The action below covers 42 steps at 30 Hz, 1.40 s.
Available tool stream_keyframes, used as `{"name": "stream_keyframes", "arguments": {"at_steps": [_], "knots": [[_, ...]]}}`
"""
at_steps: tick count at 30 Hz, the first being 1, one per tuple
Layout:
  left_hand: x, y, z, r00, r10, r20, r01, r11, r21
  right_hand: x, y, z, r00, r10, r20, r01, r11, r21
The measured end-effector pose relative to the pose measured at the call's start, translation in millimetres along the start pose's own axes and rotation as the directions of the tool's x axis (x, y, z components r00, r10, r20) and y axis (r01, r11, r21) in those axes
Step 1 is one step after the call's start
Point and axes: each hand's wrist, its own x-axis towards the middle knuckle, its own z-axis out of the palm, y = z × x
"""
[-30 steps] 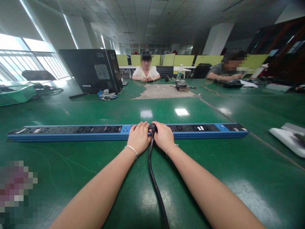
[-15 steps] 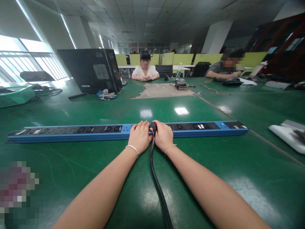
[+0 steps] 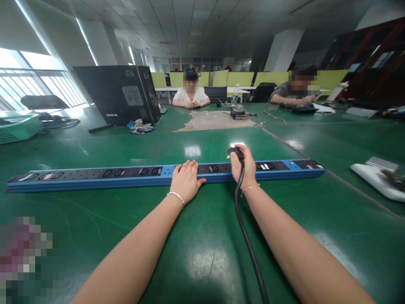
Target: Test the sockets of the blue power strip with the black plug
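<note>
A long blue power strip (image 3: 95,184) with black socket panels lies across the green table. My left hand (image 3: 186,180) rests on its middle, fingers over the far edge and thumb at the near side. Above the strip, right of the middle, my right hand (image 3: 245,166) grips a black plug (image 3: 236,153) between thumb and fingers. The plug is off the strip, and its prongs point to the left. From it a thick black cable (image 3: 242,223) runs down past my right wrist to the bottom edge.
A black computer case (image 3: 117,95) stands at the back left, gloves (image 3: 140,126) beside it. A green basket (image 3: 20,126) is far left, a white device (image 3: 376,181) far right. Two people sit across the table, near a bottle (image 3: 235,95) and a round metal object (image 3: 238,110).
My right hand has lifted the plug off the strip and moved it to the right, the cable following. My left hand stays on the strip.
</note>
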Motion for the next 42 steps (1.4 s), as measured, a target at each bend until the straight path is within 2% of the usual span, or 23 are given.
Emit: {"name": "stream_keyframes", "arguments": {"at_steps": [2,5,7,9,15,20,25,32,35,39,42], "knots": [[1,0,-1.3,1.0,0.0,0.009,0.0,1.0,-0.001,8,22,-24,1.0,0.019,0.007,-0.019,0.999,-0.036],[1,0,-2.4,1.0,-0.002,0.012,0.002,1.0,-0.006,11,52,-56,0.993,-0.008,0.117,0.014,0.999,-0.049],[1,0,-2.6,1.0,-0.002,0.006,0.002,1.0,-0.009,8,65,-68,0.98,-0.049,0.192,0.057,0.998,-0.036],[0,0,-2.6,1.0,-0.001,0.0,0.001,1.0,-0.01,5,71,-73,0.973,-0.073,0.218,0.086,0.995,-0.05],[0,1,-3.9,1.0,-0.003,0.003,0.003,1.0,-0.004,6,68,-64,0.968,-0.054,0.246,0.085,0.989,-0.118],[1,1,-3.7,1.0,-0.006,0.0,0.006,1.0,-0.001,8,60,-62,0.961,-0.03,0.276,0.107,0.957,-0.27],[1,1,-3.5,1.0,-0.007,-0.002,0.007,1.0,-0.005,3,53,-59,0.96,-0.07,0.271,0.179,0.897,-0.403],[0,1,-6.0,1.0,-0.014,0.017,0.014,1.0,-0.003,-6,54,-60,0.949,-0.165,0.268,0.271,0.86,-0.432],[0,1,-6.1,1.0,0.002,0.02,-0.002,1.0,0.016,-8,59,-55,0.96,-0.165,0.228,0.248,0.877,-0.41],[-1,0,-5.7,1.0,0.022,0.02,-0.023,0.999,0.026,-9,65,-45,0.989,-0.12,0.09,0.147,0.898,-0.415],[-1,1,-5.0,1.0,0.007,0.006,-0.007,1.0,0.0,-9,67,-43,0.991,-0.11,0.071,0.13,0.88,-0.457]]}}
